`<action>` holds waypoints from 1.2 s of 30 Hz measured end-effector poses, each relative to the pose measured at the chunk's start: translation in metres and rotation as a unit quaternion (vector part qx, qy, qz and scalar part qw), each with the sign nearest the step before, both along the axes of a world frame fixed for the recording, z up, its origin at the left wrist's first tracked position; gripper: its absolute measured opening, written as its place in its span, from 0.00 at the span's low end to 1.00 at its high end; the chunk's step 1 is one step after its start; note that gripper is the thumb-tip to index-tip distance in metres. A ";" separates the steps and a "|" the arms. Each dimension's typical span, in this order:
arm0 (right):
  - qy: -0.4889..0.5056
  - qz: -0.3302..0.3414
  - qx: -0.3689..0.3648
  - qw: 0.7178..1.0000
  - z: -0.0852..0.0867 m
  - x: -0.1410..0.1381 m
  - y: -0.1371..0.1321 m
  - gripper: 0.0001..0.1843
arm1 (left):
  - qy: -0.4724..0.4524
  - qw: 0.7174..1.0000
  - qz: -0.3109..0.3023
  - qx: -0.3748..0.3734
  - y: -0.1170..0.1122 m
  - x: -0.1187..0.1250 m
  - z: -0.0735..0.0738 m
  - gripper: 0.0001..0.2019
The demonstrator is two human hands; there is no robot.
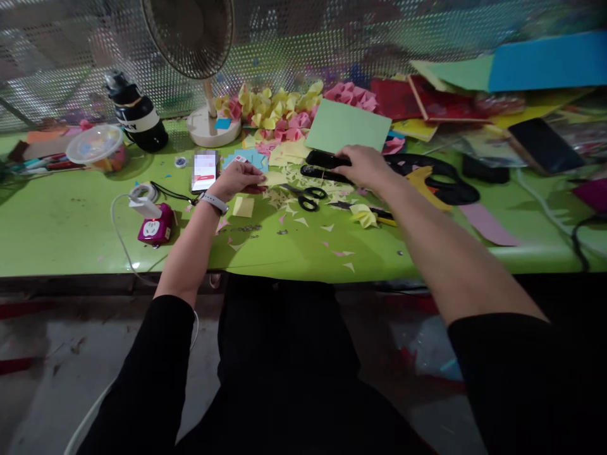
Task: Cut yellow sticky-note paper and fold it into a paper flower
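My left hand (239, 179) rests on the green table (61, 221), fingers pinched on a small yellow paper square (275, 179). Another yellow square (243, 206) lies just below it. My right hand (363, 165) reaches further back and closes over a black stapler (323, 160). Between the hands lie black-handled scissors (307, 196) amid several paper offcuts. A folded yellow paper piece (363, 215) sits under my right forearm. A phone (205, 170) with a lit screen lies left of my left hand.
A fan (196, 38) on a round base stands at the back beside folded yellow and pink paper shapes (279, 110). A black bottle (137, 115), plastic tub (97, 146), tape roll (142, 191) and magenta power socket (155, 230) are left. Coloured sheets (521, 69) and a dark phone (545, 145) lie right.
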State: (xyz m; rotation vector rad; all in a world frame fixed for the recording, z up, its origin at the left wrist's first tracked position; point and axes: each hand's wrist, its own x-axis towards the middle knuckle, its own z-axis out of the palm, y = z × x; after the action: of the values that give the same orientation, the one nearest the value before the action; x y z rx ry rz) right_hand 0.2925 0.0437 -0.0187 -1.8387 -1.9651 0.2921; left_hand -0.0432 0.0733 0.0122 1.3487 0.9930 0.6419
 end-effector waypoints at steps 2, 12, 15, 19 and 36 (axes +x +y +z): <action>0.003 -0.001 0.016 1.000 0.004 -0.004 -0.006 0.10 | -0.003 1.000 0.012 0.004 0.001 -0.003 0.000 0.06; -0.013 -0.059 0.109 0.992 0.061 -0.024 -0.039 0.19 | -0.014 0.998 0.052 0.017 0.003 -0.003 0.001 0.06; 0.038 -0.070 0.054 0.995 0.064 -0.028 -0.055 0.14 | -0.011 0.999 0.047 0.024 0.005 -0.005 0.001 0.07; 0.103 0.051 -0.061 0.991 0.049 -0.056 -0.101 0.14 | 0.004 0.999 0.043 0.014 0.006 -0.007 0.002 0.07; -0.007 0.123 -0.025 0.992 0.012 -0.064 -0.116 0.15 | 0.053 0.996 -0.062 -0.026 -0.020 0.030 -0.022 0.06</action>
State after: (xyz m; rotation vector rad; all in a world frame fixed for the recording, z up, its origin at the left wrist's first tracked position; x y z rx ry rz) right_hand 0.2284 -0.0719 -0.0072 -1.6303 -2.2164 0.4065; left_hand -0.0131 0.0529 -0.0098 1.3987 0.9963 0.4525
